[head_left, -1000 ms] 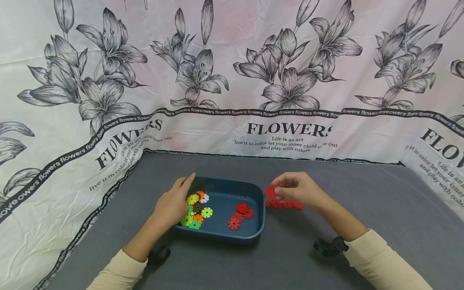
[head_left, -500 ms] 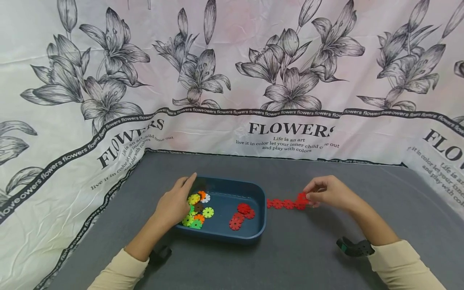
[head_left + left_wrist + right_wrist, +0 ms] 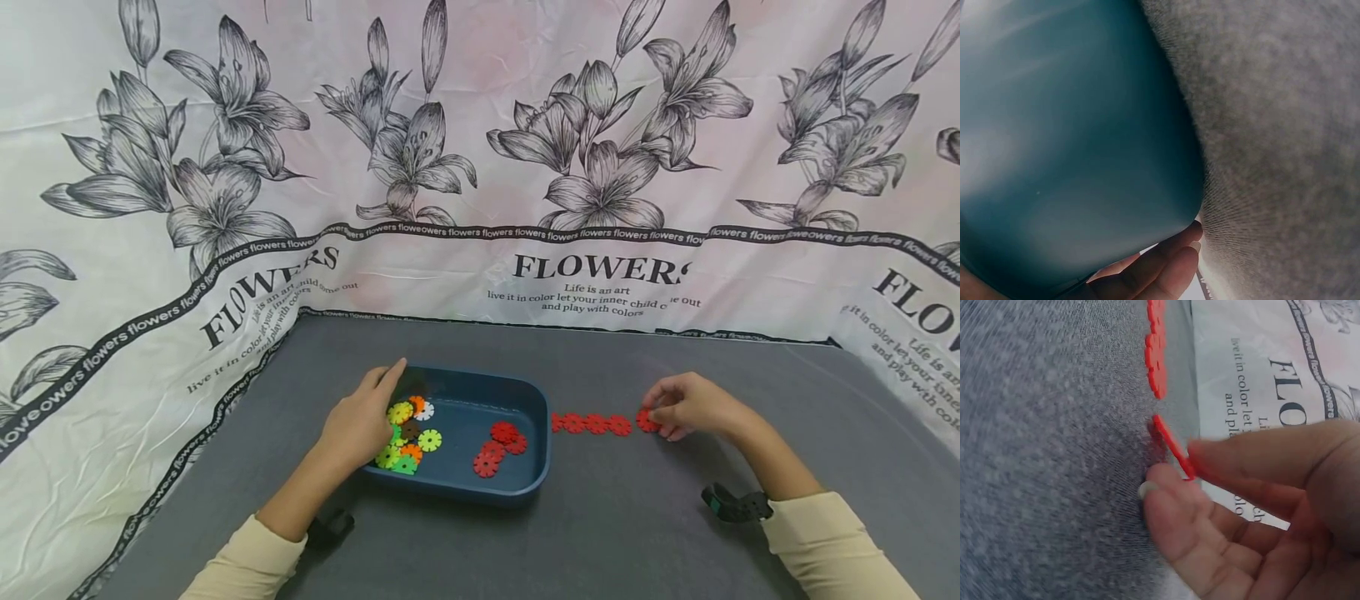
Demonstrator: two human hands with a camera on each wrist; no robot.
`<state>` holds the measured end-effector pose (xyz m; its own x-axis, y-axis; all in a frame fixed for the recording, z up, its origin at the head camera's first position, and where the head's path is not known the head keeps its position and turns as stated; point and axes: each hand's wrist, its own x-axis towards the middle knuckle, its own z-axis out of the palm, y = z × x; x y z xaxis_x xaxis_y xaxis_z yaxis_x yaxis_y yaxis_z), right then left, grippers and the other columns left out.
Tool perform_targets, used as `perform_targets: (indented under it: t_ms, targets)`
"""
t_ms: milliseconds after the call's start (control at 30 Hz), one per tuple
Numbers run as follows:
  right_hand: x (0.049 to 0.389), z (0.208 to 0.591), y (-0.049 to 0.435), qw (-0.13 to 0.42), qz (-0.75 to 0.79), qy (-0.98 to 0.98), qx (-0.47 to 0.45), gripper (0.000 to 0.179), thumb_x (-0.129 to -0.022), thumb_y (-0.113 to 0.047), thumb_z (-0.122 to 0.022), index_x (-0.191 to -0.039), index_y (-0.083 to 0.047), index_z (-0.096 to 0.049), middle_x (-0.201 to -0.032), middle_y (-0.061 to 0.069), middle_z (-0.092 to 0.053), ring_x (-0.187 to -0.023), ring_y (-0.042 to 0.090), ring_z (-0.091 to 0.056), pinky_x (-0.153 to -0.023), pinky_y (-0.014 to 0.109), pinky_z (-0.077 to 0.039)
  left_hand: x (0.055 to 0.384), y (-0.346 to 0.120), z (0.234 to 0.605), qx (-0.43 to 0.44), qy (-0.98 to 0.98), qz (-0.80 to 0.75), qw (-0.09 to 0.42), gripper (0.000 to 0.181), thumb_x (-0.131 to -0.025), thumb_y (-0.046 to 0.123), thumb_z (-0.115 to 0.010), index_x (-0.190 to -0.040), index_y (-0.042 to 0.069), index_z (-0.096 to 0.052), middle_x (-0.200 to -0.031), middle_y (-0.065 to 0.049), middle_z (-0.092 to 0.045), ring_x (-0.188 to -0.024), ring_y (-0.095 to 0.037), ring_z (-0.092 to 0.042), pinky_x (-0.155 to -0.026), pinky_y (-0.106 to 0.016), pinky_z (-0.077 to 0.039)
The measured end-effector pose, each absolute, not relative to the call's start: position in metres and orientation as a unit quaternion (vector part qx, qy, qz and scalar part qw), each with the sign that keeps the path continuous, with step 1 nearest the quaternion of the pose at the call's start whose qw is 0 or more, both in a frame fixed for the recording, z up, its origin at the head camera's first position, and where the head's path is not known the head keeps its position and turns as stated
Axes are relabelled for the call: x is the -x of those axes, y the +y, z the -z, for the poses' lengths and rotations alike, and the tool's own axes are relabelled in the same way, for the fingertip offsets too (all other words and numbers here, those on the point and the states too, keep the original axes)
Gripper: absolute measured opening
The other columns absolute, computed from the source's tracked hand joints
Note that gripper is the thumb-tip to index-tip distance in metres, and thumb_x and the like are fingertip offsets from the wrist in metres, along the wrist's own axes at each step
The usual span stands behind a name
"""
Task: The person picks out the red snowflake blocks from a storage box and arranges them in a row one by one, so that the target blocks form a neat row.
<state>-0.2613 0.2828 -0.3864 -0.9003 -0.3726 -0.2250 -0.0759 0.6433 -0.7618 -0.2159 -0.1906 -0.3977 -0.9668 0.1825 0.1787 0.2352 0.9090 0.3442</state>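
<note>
Between thumb and fingers, my right hand (image 3: 693,407) pinches a red notched disc (image 3: 647,420) low over the table. In the right wrist view this red disc (image 3: 1172,445) is tilted, with a small gap to the row. The row of red discs (image 3: 596,424) runs along the table from the bin's right side. My left hand (image 3: 351,429) grips the left end of a dark blue bin (image 3: 545,454). In the left wrist view its fingers (image 3: 1172,269) wrap the bin's outer wall (image 3: 1085,162).
Inside the bin, several red discs (image 3: 486,463) lie at the right. Yellow, green, orange, white and brown discs (image 3: 430,440) are at the left, partly behind the left hand. A grey cloth (image 3: 585,533) covers the table, and a flower-printed curtain (image 3: 450,283) stands behind it.
My right hand has moved right along the row and down towards the table with the red disc, now just past the row's right end. The left hand and bin have stayed put.
</note>
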Motion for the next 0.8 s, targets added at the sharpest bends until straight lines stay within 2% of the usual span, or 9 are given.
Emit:
perform_targets:
  t_ms: [167,367,800]
  targets:
    - [0.2624,0.3864,0.2809,0.181,0.34,0.905,0.18,0.033,-0.084,-0.008,-0.076,-0.113,0.003,-0.066,-0.077,0.004,-0.059,-0.068,0.022,-0.058,-0.061,0.036,-0.052,0.2168,-0.1914,0.3969,0.11,-0.974,0.183,0.077,0.081,-0.084,-0.011,-0.057,-0.158,0.011,-0.032,-0.148,-0.023,-0.042,-0.044,-0.015,-0.032,-0.043,-0.03,-0.03]
    - [0.2602,0.3896,0.2769,0.169,0.329,0.907,0.2,0.028,-0.08,-0.004,-0.078,-0.105,0.0,-0.066,-0.074,0.003,-0.057,-0.062,0.02,-0.054,-0.054,0.033,-0.046,0.2161,-0.1911,0.3973,0.11,-0.974,0.184,0.072,0.081,-0.084,-0.011,-0.057,-0.158,0.011,-0.032,-0.148,-0.023,-0.042,-0.045,-0.015,-0.031,-0.044,-0.03,-0.03]
    - [0.2603,0.3902,0.2737,0.161,0.305,0.915,0.209,0.026,-0.078,-0.006,-0.08,-0.1,-0.004,-0.066,-0.073,0.001,-0.057,-0.062,0.017,-0.052,-0.056,0.033,-0.042,0.2174,-0.1909,0.3974,0.107,-0.975,0.184,0.071,0.082,-0.084,-0.011,-0.058,-0.158,0.011,-0.032,-0.148,-0.022,-0.042,-0.045,-0.015,-0.033,-0.044,-0.03,-0.031]
